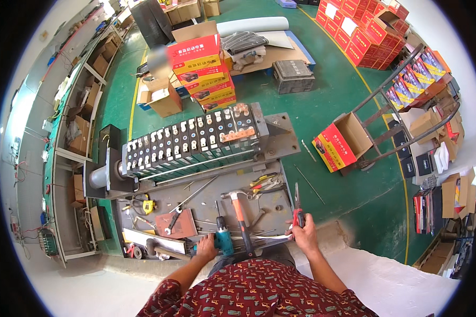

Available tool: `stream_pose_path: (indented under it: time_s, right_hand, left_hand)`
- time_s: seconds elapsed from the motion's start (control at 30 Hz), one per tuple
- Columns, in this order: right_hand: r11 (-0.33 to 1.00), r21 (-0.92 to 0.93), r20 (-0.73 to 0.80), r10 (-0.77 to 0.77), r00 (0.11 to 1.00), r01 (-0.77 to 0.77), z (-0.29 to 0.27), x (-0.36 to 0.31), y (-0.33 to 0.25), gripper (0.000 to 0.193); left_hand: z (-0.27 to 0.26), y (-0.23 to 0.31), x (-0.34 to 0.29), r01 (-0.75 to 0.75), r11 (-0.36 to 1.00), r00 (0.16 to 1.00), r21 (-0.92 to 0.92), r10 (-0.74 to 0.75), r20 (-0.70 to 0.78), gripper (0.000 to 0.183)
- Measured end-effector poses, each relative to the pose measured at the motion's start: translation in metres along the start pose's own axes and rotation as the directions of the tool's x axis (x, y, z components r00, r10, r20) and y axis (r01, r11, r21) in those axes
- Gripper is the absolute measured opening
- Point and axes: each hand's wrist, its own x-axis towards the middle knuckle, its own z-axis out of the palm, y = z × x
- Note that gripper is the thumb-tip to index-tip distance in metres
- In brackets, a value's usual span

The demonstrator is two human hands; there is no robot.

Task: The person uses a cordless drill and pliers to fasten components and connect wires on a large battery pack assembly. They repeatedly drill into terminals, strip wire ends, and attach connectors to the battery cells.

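Note:
My left hand (205,247) is closed round the grip of a teal cordless drill (223,242), whose long bit points away from me over the near edge of a grey metal tray (264,216). Red-handled long-nose pliers (297,211) are in my right hand (304,233), jaws pointing away, at the tray's right corner. Between my hands lies a claw hammer (240,214) with an orange and black handle. Left of the drill, a wrench (172,222) rests on a reddish-brown sheet (184,226). Beyond the tray stands a long row of black battery cells (190,141) with metal terminals, clamped in a frame.
A yellow tape measure (148,205), more pliers (267,182) and a tape roll (137,252) lie in the tray. Red and yellow cartons (203,71) are stacked beyond the battery row. An open carton (339,145) sits by a hand truck (391,150) at right. Shelving (84,121) lines the left.

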Motion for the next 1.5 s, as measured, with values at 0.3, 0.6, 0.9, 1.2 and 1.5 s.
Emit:
stream_pose_path:
  time_s: [0.3, 0.6, 0.9, 1.2, 1.5]
  right_hand:
    - [0.994, 0.110, 0.091, -0.031, 0.995, 0.021, 0.018, 0.006, -0.017, 0.020]
    - [0.977, 0.203, 0.040, 0.054, 0.998, -0.061, 0.009, -0.008, -0.003, 0.033]
    - [0.980, 0.199, 0.048, 0.022, 0.999, -0.031, -0.003, 0.000, 0.008, 0.043]
    - [0.970, 0.241, 0.062, 0.017, 0.998, -0.032, 0.001, 0.010, -0.006, 0.040]
    - [0.966, 0.255, 0.057, 0.038, 0.998, -0.052, -0.003, 0.015, 0.006, 0.043]
  left_hand:
    - [-0.307, 0.152, 0.126, -0.689, 0.723, 0.567, -0.047, 0.497, -0.657, 0.016]
    - [-0.380, 0.206, 0.187, -0.630, 0.722, 0.644, 0.286, 0.691, -0.328, 0.023]
    - [-0.380, 0.202, 0.187, -0.734, 0.676, 0.621, 0.066, 0.708, -0.338, 0.016]
    - [-0.373, 0.213, 0.192, -0.643, 0.757, 0.761, -0.114, 0.616, -0.202, 0.018]
    - [-0.375, 0.216, 0.197, -0.671, 0.741, 0.720, -0.003, 0.652, -0.238, 0.015]
